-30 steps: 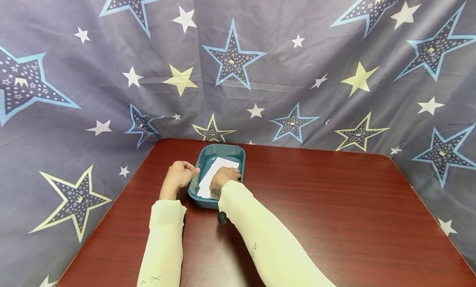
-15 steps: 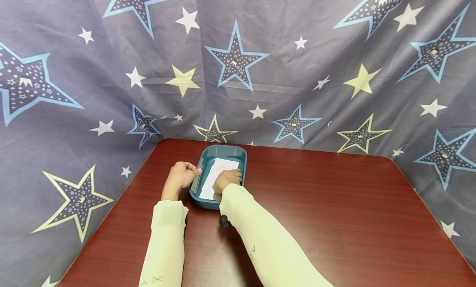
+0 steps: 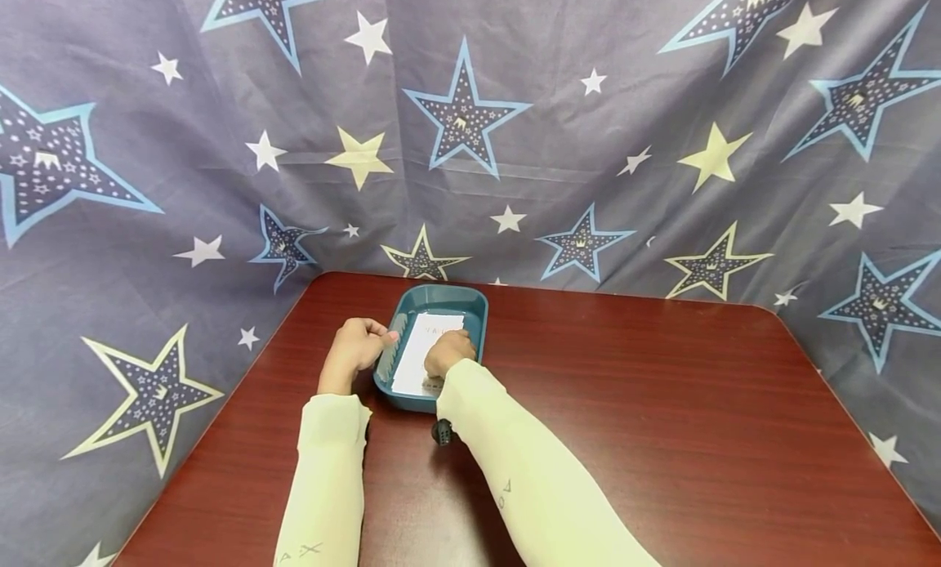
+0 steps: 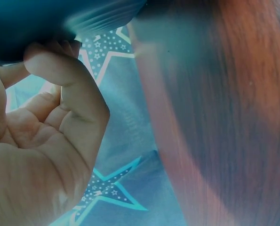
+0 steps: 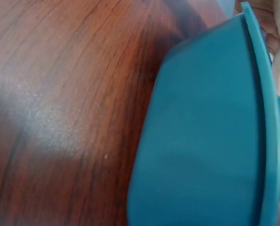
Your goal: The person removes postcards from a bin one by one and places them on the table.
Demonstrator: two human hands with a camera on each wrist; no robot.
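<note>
Head view, going left to right: seeing grey star-printed cloth [image 3: 206,297] hanging beside and behind the bench [image 3: 662,404]. Wearing a cream left sleeve [image 3: 323,469]. Pinching the left side of a teal plastic tray [image 3: 441,296] at its rim with the left-hand grip [image 3: 349,350], having just that rim between the thumb and bent fingers. Seeing white printed paper [image 3: 415,354] lying inside the tray, bearing reddish marks toward its far end. Holding the right-hand grip [image 3: 450,353] over the right part of that paper, bending the fingers down inside the tray's right wall; being unable to tell how far open this grip is or whether it is gripping the paper, even from the right wrist view, because of the tray's wall. Wearing a small black device [image 3: 442,432] beneath the right wrist, beside a cream right sleeve [image 3: 544,469].
</note>
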